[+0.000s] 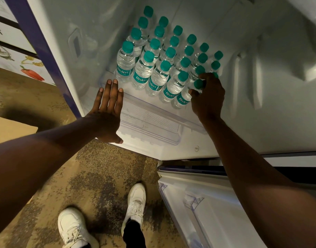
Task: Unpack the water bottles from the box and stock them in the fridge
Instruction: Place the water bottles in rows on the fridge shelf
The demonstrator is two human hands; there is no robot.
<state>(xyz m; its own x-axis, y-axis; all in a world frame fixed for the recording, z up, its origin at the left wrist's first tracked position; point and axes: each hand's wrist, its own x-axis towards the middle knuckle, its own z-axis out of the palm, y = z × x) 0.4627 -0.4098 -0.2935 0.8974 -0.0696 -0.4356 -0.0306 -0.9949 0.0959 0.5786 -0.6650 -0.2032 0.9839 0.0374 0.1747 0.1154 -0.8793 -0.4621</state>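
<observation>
The right hand (209,97) was curled round the neck of a bottle (182,100) at the front right corner of the block, thumb below the cap and fingers over it. The bottle's base looked to be down on the shelf (134,97). The left hand (107,111) lay open and empty, fingers straight, with its fingertips at the shelf's front edge beside the leftmost row. The other bottles (144,68) stood upright in close rows further in, filling much of the fridge (261,86) shelf, so stocking seemed well along. To finish this placement well, the bottle should be stood plumb and nudged against its neighbours so the front line stays even, then let go straight upward so the fingers do not catch the caps behind. A sideways push could topple the packed rows. The left hand was well placed to catch one that tipped forward.
</observation>
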